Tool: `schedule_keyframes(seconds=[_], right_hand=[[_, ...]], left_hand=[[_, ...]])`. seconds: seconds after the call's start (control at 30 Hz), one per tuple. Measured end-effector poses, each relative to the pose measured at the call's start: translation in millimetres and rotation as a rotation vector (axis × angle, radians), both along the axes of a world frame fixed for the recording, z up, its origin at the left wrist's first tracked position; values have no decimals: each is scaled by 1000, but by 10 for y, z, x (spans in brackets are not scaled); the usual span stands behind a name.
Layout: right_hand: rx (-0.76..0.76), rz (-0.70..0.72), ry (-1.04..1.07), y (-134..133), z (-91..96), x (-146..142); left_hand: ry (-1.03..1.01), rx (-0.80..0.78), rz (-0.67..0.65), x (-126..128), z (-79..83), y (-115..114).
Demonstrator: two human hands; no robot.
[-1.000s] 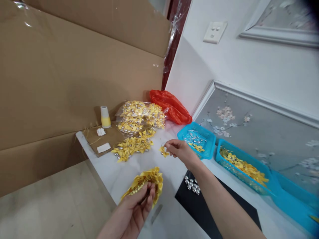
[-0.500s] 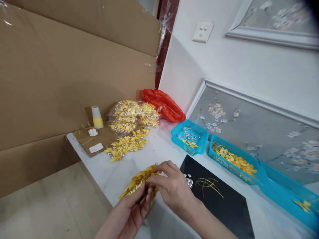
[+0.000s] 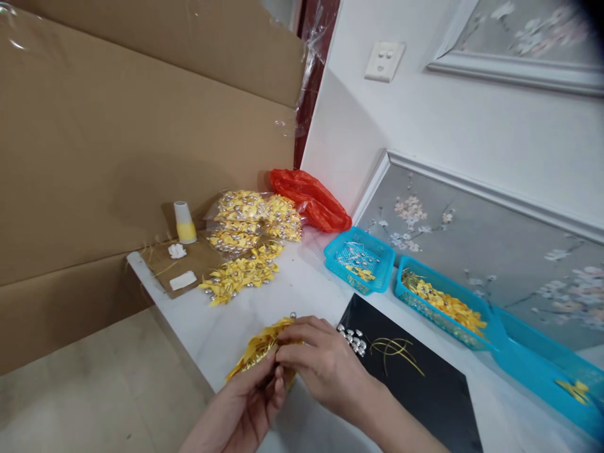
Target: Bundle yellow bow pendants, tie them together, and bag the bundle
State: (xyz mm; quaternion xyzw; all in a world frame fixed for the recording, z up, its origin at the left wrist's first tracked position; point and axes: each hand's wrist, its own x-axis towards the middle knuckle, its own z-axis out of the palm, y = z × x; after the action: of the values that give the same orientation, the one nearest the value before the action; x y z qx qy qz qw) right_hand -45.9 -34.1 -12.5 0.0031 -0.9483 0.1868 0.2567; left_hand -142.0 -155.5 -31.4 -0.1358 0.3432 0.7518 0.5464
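Both hands meet low over the near edge of the white table (image 3: 311, 286). The left hand (image 3: 248, 402) comes up from below with its fingers curled around a bunch of yellow bows (image 3: 257, 348), gripping it from underneath. The right hand (image 3: 321, 362) lies over the top of the same bunch, thumb and fingertips pinched together on its upper end, where a small silver ring (image 3: 293, 314) pokes out just above the knuckles. So both hands are closed on that one bunch, held just above the tabletop.

Just beside the right hand lies a black mat (image 3: 425, 390) with a little cluster of silver beads (image 3: 352, 338) and a few loose yellow strands (image 3: 396, 352). Farther back, two blue baskets (image 3: 361, 259) sit side by side against the wall, yellow pieces in each. Across the table a heap of finished yellow bows (image 3: 238, 275) spreads out before a clear bag of more, with a red plastic bag (image 3: 309, 198) behind and a yellow-and-white spool (image 3: 184, 222) at the cardboard.
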Motion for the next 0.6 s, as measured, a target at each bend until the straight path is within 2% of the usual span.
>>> schedule_keyframes(seconds=[0.13,0.33,0.43,0.5,0.6], right_hand=[[-85,55,55,-9,0,-15],[-282,115,82,-25,32,-92],[-428,116,47,28,91,-153],[-533,61,29,134,108,-238],[-563,-156,-13,395,60,-484]], left_hand=[[-83,20,-26,-66,5,-36],[-229,129,54,-130,-2,-62],[-288,142,107,-177,-5,-83],[-298,116,132,-210,4,-102],[-243,58,132,-241,12,-131]])
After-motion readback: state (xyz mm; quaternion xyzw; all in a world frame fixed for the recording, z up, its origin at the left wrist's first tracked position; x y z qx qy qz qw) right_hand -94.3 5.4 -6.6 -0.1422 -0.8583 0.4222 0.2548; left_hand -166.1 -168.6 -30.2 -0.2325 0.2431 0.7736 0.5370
